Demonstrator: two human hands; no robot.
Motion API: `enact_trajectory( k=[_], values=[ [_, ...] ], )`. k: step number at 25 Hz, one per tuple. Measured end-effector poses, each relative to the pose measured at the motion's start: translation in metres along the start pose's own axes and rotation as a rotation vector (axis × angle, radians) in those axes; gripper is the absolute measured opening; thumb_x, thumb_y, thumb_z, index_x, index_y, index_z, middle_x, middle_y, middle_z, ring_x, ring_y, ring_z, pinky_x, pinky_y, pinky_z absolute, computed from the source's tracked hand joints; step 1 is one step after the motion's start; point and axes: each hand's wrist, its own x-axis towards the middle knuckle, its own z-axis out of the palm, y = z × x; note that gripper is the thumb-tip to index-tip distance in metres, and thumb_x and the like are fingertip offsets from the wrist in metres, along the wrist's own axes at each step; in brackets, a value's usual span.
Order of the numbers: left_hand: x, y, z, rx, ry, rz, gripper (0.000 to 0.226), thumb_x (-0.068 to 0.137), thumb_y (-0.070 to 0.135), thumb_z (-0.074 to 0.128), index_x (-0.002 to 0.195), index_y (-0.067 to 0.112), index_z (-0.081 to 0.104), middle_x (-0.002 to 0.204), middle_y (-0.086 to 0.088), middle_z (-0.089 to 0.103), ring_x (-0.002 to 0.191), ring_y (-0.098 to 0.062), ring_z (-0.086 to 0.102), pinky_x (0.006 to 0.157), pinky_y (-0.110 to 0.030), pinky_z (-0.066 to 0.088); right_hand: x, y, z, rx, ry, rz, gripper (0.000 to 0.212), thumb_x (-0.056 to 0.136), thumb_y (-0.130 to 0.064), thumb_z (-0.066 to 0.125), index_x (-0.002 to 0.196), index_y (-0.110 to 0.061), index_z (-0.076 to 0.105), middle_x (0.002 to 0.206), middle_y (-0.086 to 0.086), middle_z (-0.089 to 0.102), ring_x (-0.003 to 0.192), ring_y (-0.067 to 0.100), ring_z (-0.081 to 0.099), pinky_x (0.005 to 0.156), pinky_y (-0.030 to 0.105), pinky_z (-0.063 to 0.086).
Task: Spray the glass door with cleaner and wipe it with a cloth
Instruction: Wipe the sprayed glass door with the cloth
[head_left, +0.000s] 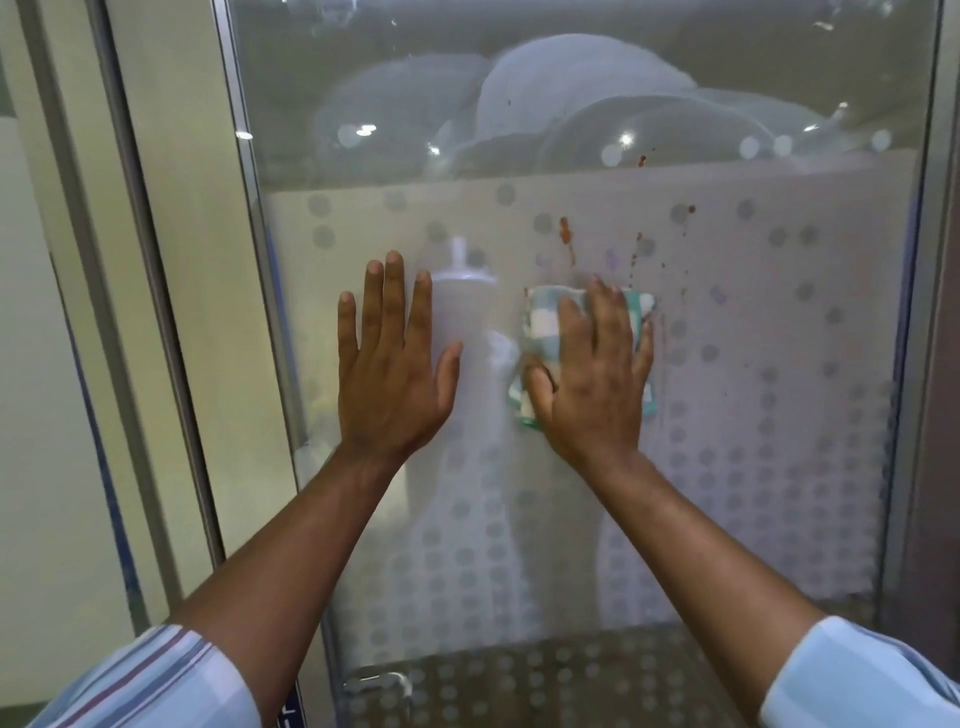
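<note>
Wiping is under way on the glass door, a frosted pane patterned with grey dots and set in a metal frame. Taking the cloth as the landmark, the scene reads as follows. Well to the left of the cloth stands the frame's upright edge. Just left of the cloth, the left hand lies flat against the glass with its fingers spread and straight; it holds nothing and appears only to brace the door. Between that hand and the cloth, a pale bottle-like shape shows dimly; whether it sits behind the pane or is a reflection cannot be told, and no sprayer is held in either hand. The cloth itself, checked white and green, is pressed to the pane under the right hand, whose fingers are splayed flat over it rather than curled around it. Just above and to the right of the cloth, reddish-brown splashes and drips remain on the glass, with more specks higher up. Below the cloth, the dotted pane looks free of marks. By judgement, spraying is probably done, though wet cleaner is not clearly visible; wiping has barely reached the stains, so most of the cleaning above and to the right of the cloth is left.
</note>
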Motion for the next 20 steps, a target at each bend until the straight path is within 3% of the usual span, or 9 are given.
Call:
enact_trajectory(
  k=[6,8,11,15,20],
  values=[
    [-0.001,0.000,-0.001,-0.004,0.015,0.000,0.079,0.114,0.052,0.037,0.175,0.008,0.014,0.183,-0.022,0.008,0.171,-0.038,0.006,0.138,-0.061,0.010,-0.060,0.011,-0.006,-0.001,-0.067,-0.287,0.071,0.093,-0.038,0.071,0.156,-0.011,0.053,0.168,0.013,0.045,0.160,0.037,0.032,0.122,0.073,0.026],
    [-0.001,0.000,0.000,-0.006,0.019,-0.001,0.078,0.114,0.051,0.038,0.175,0.008,0.014,0.183,-0.021,0.008,0.171,-0.038,0.007,0.138,-0.061,0.010,-0.057,0.031,-0.006,-0.025,-0.036,-0.259,0.072,0.091,-0.036,0.073,0.155,-0.010,0.054,0.166,0.014,0.047,0.158,0.038,0.036,0.121,0.073,0.029],
    [-0.001,0.001,0.000,-0.001,0.022,-0.005,0.078,0.114,0.052,0.036,0.175,0.008,0.014,0.183,-0.021,0.008,0.171,-0.038,0.007,0.138,-0.060,0.010,-0.012,0.046,-0.003,-0.033,0.044,-0.064,0.070,0.092,-0.036,0.067,0.156,-0.010,0.052,0.165,0.015,0.048,0.157,0.037,0.039,0.123,0.069,0.029],
    [-0.001,0.002,0.001,0.009,0.023,-0.003,0.078,0.114,0.052,0.035,0.175,0.008,0.013,0.183,-0.021,0.007,0.171,-0.038,0.006,0.138,-0.060,0.010,0.072,0.021,-0.002,0.033,0.105,0.078,0.067,0.096,-0.041,0.061,0.157,-0.014,0.050,0.168,0.010,0.045,0.159,0.034,0.035,0.127,0.065,0.025],
    [-0.002,0.001,0.003,0.009,0.038,0.005,0.078,0.114,0.052,0.037,0.174,0.007,0.015,0.182,-0.022,0.009,0.171,-0.039,0.008,0.137,-0.062,0.012,0.080,-0.031,0.005,0.017,0.006,-0.179,0.073,0.098,-0.047,0.056,0.164,-0.019,0.041,0.174,0.009,0.035,0.163,0.034,0.025,0.129,0.066,0.017]
  ],
)
